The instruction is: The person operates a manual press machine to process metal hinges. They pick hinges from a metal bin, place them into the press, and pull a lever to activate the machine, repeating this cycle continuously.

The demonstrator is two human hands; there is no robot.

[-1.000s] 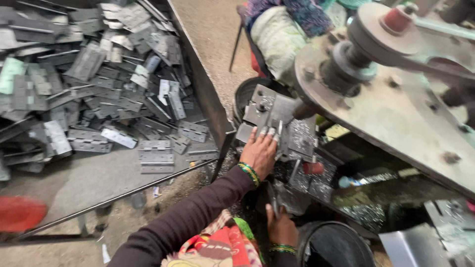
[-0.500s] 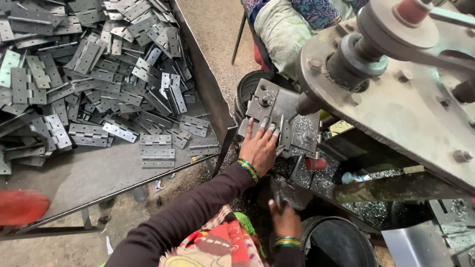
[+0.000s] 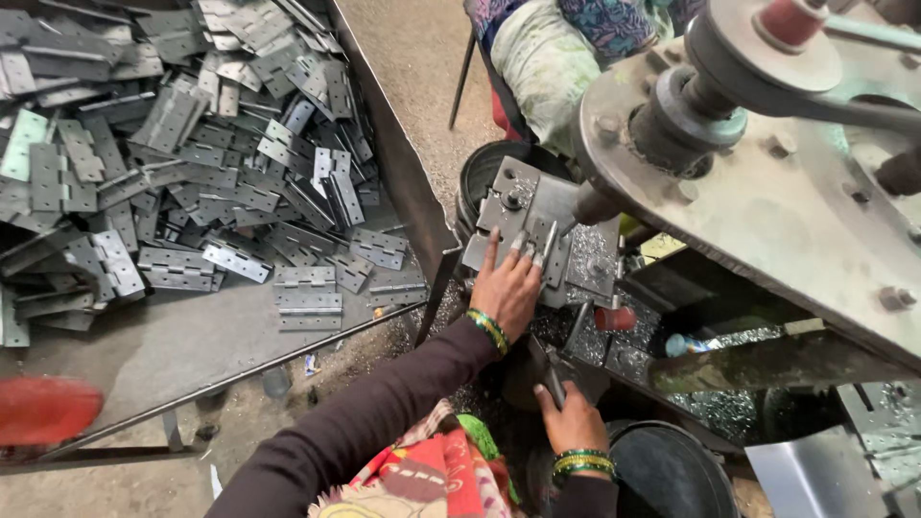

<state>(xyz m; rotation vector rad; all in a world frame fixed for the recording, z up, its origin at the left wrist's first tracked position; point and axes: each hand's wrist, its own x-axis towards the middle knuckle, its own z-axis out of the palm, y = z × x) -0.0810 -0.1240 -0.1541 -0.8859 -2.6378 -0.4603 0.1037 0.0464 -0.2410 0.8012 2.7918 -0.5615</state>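
We see the left hand flat on the metal plate of the machine, fingers spread and pressing a hinge piece against it. It's a splayed, pushing contact rather than a closed grip; we can't tell if anything is pinched under the fingers. The right hand sits lower, near the lap, closed around a dark lever handle that sticks up from it.

Versus half a second and a second back: the left hand is on the same plate with the same finger spread, and the right hand keeps hold of the same handle. What shifted is mostly the head view, which moved a bit so the pile looks closer. Judging by that, we'd say the piece is seated and being held in place on the plate, with the lever not yet visibly moved.

Around: a big pile of grey hinges lies on the sheet-metal surface to the left, well apart from both hands. A large rusty flywheel overhangs the plate. Metal shavings lie just beside the plate. Another person's patterned clothing shows at the top.
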